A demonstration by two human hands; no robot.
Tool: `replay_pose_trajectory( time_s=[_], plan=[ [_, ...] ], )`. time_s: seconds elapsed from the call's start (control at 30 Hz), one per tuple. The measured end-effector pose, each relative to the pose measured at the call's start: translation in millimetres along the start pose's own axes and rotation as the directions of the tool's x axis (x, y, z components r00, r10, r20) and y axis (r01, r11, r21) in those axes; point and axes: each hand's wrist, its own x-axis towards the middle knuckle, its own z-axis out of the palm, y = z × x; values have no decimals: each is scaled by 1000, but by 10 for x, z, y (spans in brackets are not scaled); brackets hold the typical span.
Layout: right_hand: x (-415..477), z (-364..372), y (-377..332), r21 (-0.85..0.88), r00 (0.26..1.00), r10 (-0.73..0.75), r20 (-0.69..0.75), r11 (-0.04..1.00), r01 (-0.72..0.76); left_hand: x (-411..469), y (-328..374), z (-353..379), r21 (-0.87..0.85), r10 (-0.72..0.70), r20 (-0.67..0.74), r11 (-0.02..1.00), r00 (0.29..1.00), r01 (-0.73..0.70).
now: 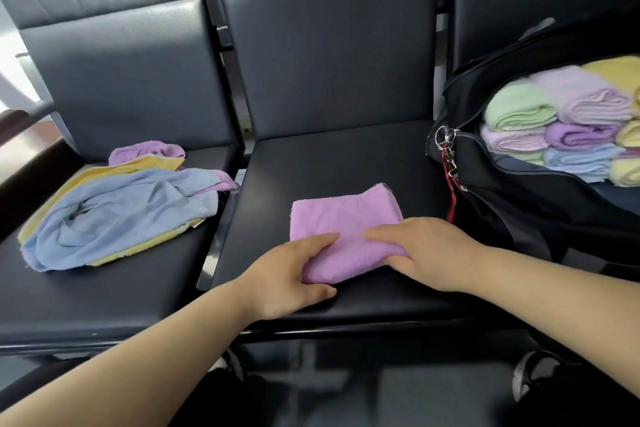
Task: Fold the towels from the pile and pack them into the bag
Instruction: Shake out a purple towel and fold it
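While the fingers [322, 241] of the left hand [287, 274] curl over the near edge of the lilac towel [346, 218], thumb against its front, the right hand [426, 250] pinches the right-hand end. It's clamped on both sides, I'd say so the fold holds together for a lift. The towel lies folded on the middle seat [346, 163], a flat spot for creasing, between the loose pile [117, 208] on the left seat and the open bag [512, 198] on the right, where folded towels [561, 135] sit packed in rows.
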Motion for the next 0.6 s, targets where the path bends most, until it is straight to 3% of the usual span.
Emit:
replay_pose_trajectory(
  time_s=[0.13, 0.27, 0.43, 0.6],
  plan=[
    [94, -206, 74, 237, 994, 82, 70, 967, -97, 31, -32, -22, -84, -36, -78, 996, 996, 29],
    [157, -290, 125, 414, 991, 119, 63, 900, -135, 119, -65, -69, -382, -164, -214, 921, 963, 72],
    [182, -303, 209, 491, 983, 160, 86, 852, -181, 225, -90, -90, -558, -192, -220, 829, 957, 38],
    [223, -372, 311, 505, 983, 158, 93, 844, -183, 327, -105, -69, -554, -207, -235, 831, 950, 44]
  ],
)
